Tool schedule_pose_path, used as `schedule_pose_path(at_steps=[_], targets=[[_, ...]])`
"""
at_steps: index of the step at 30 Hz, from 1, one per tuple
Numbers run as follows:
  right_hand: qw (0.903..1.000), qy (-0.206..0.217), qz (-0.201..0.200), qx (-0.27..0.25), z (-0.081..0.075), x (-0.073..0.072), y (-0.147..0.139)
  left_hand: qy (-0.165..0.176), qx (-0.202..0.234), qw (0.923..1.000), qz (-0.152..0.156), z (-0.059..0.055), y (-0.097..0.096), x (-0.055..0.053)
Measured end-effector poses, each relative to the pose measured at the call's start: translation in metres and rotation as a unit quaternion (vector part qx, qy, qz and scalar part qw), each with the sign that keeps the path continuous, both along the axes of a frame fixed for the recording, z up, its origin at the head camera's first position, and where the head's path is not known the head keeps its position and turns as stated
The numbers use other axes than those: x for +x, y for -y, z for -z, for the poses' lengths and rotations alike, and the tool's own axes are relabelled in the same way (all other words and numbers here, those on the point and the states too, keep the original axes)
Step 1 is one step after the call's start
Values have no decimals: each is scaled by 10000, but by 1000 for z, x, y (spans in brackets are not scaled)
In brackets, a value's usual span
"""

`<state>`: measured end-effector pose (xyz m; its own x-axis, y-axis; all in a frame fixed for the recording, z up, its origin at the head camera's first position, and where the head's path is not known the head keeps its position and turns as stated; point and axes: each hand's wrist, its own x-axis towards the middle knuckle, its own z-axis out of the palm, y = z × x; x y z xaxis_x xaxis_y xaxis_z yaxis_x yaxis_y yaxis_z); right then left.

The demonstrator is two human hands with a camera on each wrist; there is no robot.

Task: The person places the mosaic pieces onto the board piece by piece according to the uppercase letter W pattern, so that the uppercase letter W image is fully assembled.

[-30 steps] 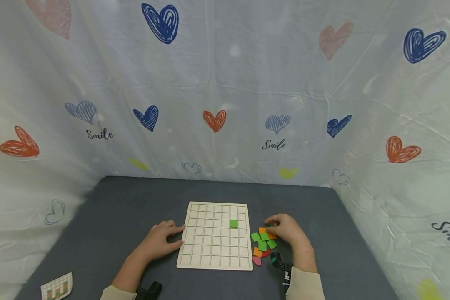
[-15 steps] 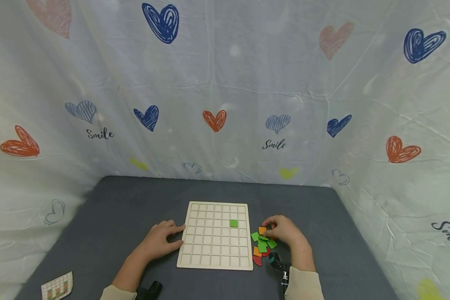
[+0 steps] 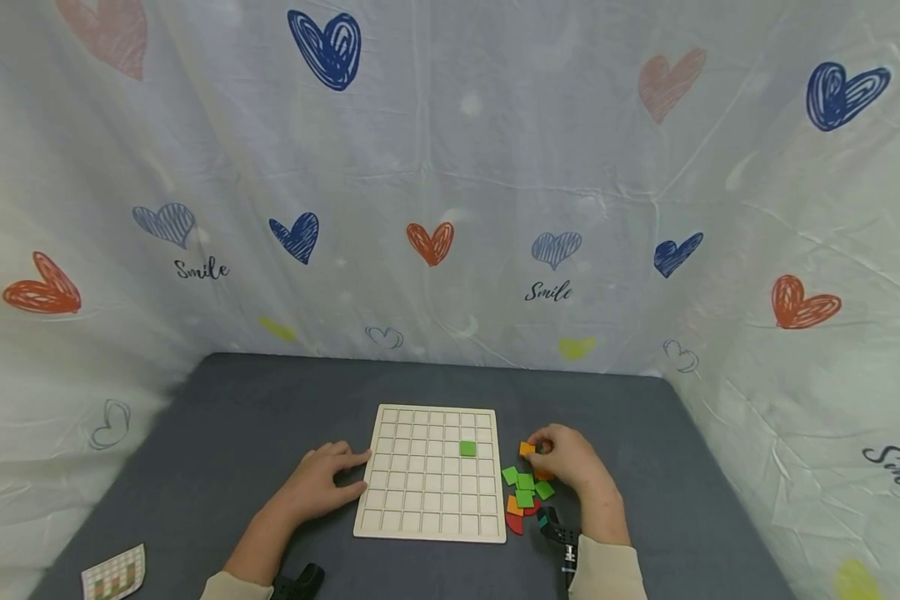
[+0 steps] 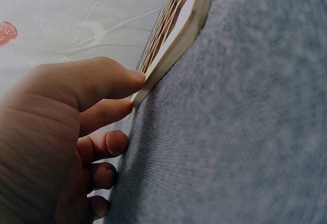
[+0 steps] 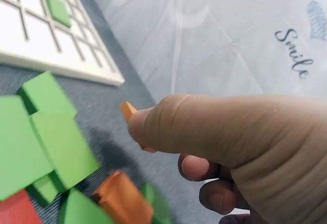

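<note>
A pale wooden grid board (image 3: 425, 500) lies on the dark table, and a green square tile (image 3: 468, 448) sits in one of its cells. My left hand (image 3: 317, 482) is at the board's left edge, where thumb and forefinger touch the rim with nothing pinched between them. To the right of the board, my right hand (image 3: 572, 460) pinches an orange square tile (image 3: 527, 448) between thumb and fingers. The right wrist view shows that tile (image 5: 128, 110) lifted off the cloth, mostly behind the thumb. Below that hand lies a loose pile of green tiles (image 3: 524, 498).
Among the pile are an orange tile (image 3: 515, 505) and a red curved piece (image 3: 514, 523). A card with a coloured grid pattern (image 3: 114, 573) lies at the table's near left. A white curtain with hearts (image 3: 429, 167) surrounds the dark table (image 3: 300, 392).
My right hand has taken hold of an orange tile from the pile's top and moved it slightly away from me. A few green and red pieces have shifted. My left hand stays put.
</note>
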<state>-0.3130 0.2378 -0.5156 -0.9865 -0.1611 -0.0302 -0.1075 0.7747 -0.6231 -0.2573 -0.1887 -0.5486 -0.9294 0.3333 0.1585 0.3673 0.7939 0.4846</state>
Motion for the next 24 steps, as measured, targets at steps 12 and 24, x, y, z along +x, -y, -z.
schedule_pose_path(at_steps=[12, 24], targets=[[9972, -677, -241, 198, -27, 8, 14, -68, -41, 10000, 6, 1, 1, 0], [9911, -931, -912, 264, -35, 15, 41, -7, -74, 10000, -1, 1, 0, 0]])
